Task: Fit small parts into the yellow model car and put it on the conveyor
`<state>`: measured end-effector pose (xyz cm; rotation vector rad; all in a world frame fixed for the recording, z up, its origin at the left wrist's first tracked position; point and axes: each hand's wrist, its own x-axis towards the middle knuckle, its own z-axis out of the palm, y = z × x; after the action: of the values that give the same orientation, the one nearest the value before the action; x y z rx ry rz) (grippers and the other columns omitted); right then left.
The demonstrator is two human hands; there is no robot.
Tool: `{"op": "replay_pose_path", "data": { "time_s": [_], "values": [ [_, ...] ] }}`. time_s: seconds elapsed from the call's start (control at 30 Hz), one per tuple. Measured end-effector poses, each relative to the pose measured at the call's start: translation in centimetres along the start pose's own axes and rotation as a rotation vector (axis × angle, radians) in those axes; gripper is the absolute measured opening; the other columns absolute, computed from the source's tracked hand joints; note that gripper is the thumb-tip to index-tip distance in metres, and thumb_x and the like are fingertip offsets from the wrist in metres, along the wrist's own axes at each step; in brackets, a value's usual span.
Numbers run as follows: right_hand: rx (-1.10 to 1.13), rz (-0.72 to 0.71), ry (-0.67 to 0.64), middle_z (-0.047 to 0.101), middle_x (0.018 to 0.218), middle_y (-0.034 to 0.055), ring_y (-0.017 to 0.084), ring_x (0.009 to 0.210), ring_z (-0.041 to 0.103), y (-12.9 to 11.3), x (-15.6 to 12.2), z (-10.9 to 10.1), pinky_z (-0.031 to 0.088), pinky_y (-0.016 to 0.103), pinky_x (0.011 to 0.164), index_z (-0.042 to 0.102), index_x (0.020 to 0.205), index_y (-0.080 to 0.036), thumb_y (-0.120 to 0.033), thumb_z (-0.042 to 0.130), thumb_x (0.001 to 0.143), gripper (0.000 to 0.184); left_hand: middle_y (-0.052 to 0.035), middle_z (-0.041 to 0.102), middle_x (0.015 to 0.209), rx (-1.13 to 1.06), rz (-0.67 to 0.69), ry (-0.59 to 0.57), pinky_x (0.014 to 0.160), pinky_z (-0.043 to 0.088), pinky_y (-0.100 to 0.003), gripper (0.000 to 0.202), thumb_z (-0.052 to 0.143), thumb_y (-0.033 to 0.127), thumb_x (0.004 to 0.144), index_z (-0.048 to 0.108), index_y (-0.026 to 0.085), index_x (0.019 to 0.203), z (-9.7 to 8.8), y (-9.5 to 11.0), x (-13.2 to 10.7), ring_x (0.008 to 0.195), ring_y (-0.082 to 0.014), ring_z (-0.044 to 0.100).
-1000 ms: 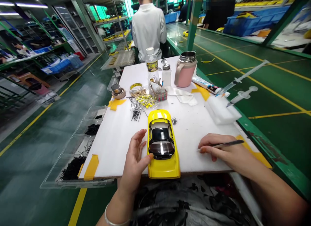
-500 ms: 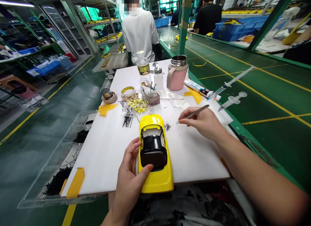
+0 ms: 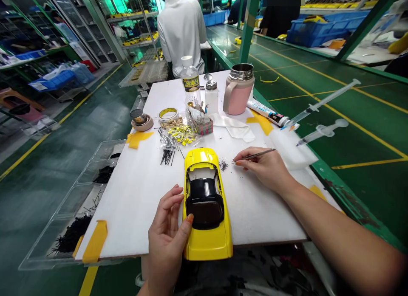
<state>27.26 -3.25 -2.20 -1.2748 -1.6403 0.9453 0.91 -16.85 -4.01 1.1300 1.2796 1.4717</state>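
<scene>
A yellow model car body (image 3: 208,244) with a black roof lies near the front edge of the white-topped table. My left hand (image 3: 167,232) holds it along its left side, thumb on the edge by the dark rear window and fingers partly curled. In my right hand (image 3: 264,166) a pair of metal tweezers (image 3: 255,154) is pinched, tips pointing left. Those tips are just right of a small pile of tiny black parts (image 3: 223,165); whether they grip one I cannot make out. Thin black sticks (image 3: 167,156) and a bag of yellow pieces (image 3: 183,136) lie further back.
A bottle (image 3: 190,81), a pink mug (image 3: 239,94), a glue tube (image 3: 267,113) and two syringes (image 3: 325,132) stand or lie toward the back and right. A clear divided tray (image 3: 60,211) flanks the table's left side. A person in white (image 3: 181,30) stands beyond.
My right hand has the tweezer tips nearer the pile. My left thumb has drawn back from the rear window to the car's edge. The whole view has shifted slightly.
</scene>
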Motion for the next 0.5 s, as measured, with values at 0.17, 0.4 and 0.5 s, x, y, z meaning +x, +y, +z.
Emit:
{"op": "replay_pose_path", "data": {
  "time_s": [0.17,0.4,0.5],
  "values": [
    [-0.013,-0.001,0.013,0.076,0.084,0.0081,0.021,0.066,0.066,0.29,0.04,0.08,0.053,0.034,0.06,0.077,0.081,-0.017,-0.038,0.074,0.08,0.021,-0.0049,0.057,0.148,0.007,0.006,-0.003,0.118,0.044,-0.027,0.026,0.073,0.023,0.092,0.07,0.029,0.117,0.08,0.05,0.11,0.149,-0.0225,0.045],
    [-0.056,-0.041,0.048,0.076,0.084,0.0082,0.023,0.07,0.067,0.26,0.04,0.18,0.054,0.036,0.064,0.077,0.08,-0.018,-0.045,0.076,0.082,0.027,-0.0064,0.058,0.146,0.005,0.015,-0.001,0.121,0.042,-0.035,0.025,0.074,0.024,0.091,0.07,0.029,0.116,-0.07,0.06,-0.05,0.15,-0.0258,0.043],
    [-0.068,-0.055,0.063,0.077,0.085,0.0083,0.024,0.073,0.068,0.15,0.06,0.14,0.053,0.036,0.065,0.077,0.08,-0.018,-0.045,0.076,0.082,0.028,-0.0064,0.058,0.145,0.006,0.011,-0.002,0.121,0.043,-0.035,0.025,0.073,0.024,0.092,0.07,0.029,0.116,-0.12,-0.01,-0.08,0.149,-0.0258,0.045]
  ]
}}
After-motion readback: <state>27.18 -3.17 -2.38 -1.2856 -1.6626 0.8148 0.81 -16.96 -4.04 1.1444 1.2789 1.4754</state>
